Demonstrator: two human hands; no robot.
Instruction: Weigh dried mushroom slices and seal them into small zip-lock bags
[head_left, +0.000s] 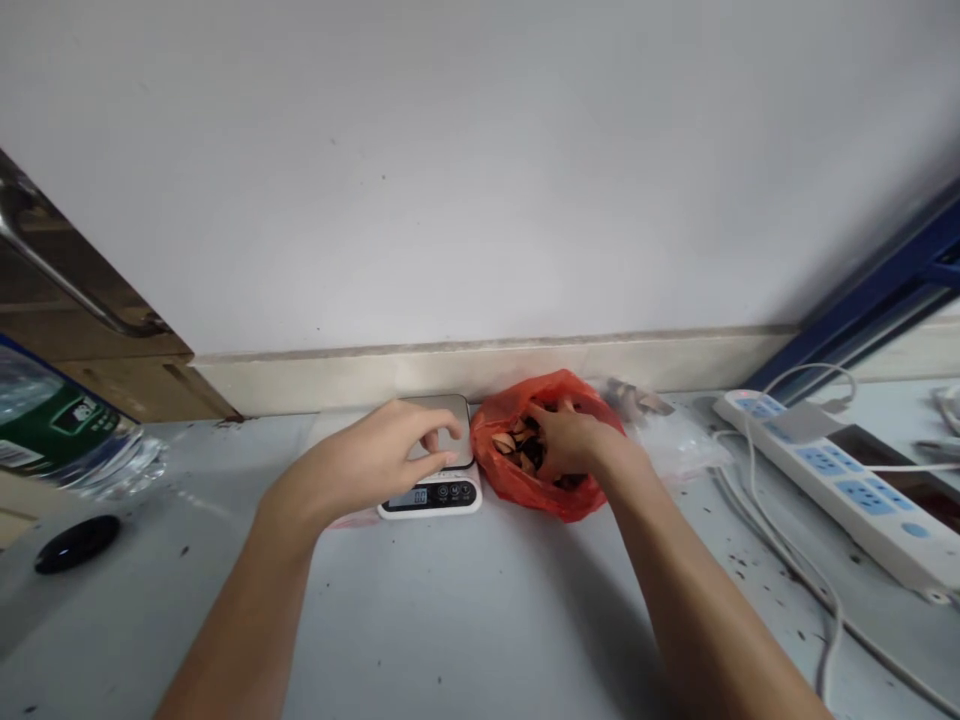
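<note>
My left hand (390,450) hovers over the kitchen scale (431,500), its fingers curled with a gap between thumb and forefinger and nothing held. The white scale has a metal plate, and its display appears to read 0.0. Right beside it stands a red plastic bag (499,475) with its mouth open. Thin, dark brown and tan dried pieces (525,445) fill part of the bag. Inside its mouth is my right hand (566,440), among the pieces, with the visible fingers apart. Its lower fingertips are hidden.
A clear plastic bag (675,440) lies behind the red one. On the right are a white power strip (840,480) and loose cables (787,560). At left lie a large water bottle (67,430) and a black oval object (78,544). A wall (480,200) rises behind.
</note>
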